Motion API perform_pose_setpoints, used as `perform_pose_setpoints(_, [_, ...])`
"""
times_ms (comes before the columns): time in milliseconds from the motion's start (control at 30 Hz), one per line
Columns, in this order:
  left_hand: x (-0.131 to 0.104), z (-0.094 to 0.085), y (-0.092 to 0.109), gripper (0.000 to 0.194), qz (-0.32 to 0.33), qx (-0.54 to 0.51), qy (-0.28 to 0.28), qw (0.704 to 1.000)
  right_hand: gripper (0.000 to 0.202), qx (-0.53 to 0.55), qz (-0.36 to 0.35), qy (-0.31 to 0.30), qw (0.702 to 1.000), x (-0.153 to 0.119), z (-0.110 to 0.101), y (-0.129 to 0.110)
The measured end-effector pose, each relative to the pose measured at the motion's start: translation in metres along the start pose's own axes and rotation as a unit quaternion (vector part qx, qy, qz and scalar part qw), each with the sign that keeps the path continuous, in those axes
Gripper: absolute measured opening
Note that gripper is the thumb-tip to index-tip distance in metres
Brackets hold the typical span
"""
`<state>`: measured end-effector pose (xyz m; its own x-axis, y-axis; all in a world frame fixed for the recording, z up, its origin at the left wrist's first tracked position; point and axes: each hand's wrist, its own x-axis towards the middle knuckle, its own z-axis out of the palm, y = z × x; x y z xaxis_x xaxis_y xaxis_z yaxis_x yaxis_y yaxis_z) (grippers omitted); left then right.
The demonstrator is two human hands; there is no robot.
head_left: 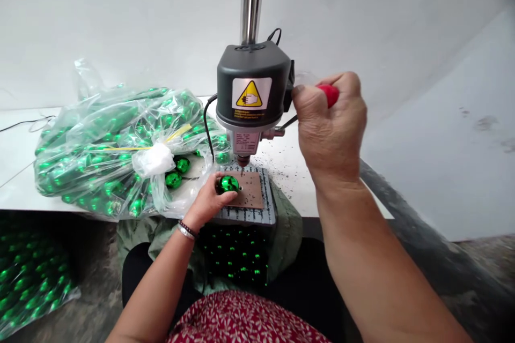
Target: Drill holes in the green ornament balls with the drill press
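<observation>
A shiny green bauble (pixel 229 184) is held between the thumb and fingers of my left hand (pixel 211 195). It rests at the left part of a brown board (pixel 253 193) on the drill press base, its small stem end turned right, close to the thin drill bit (pixel 242 170). My right hand (pixel 332 123) is wrapped round the red knob (pixel 329 95) of the feed lever, to the right of the drill press head (pixel 252 83). The chuck (pixel 243 161) sits above the board. Whether the bit touches the bauble I cannot make out.
On the white table (pixel 20 193), a big clear plastic bag (pixel 120 155) of green baubles lies left of the drill press. Dark shavings are scattered on the base (pixel 270 214) and table. More baubles lie in a dark opening over my lap (pixel 235 252) and in a bag (pixel 34 278) at lower left.
</observation>
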<state>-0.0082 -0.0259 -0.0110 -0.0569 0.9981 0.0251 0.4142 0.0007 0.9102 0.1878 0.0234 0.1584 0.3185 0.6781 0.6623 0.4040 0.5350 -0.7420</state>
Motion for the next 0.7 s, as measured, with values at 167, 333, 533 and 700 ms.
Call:
perform_pose_setpoints(167, [0.004, 0.005, 0.011, 0.046, 0.006, 0.045, -0.009, 0.999, 0.026, -0.008, -0.004, -0.011, 1.000, 0.000, -0.001, 0.001])
perform_pose_setpoints(333, [0.009, 0.009, 0.016, 0.048, 0.002, 0.048, -0.007, 0.999, 0.025, -0.028, -0.012, -0.017, 0.999, 0.000, -0.001, 0.001])
perform_pose_setpoints(533, [0.024, 0.014, 0.014, 0.057, 0.041, 0.078, -0.021, 0.996, 0.022, -0.026, -0.011, -0.016, 0.999, 0.000, -0.001, 0.000])
perform_pose_setpoints(700, [0.029, 0.012, 0.012, 0.060, 0.064, 0.075, -0.075, 0.992, 0.025, -0.031, 0.025, -0.023, 0.999, -0.001, -0.001, -0.006])
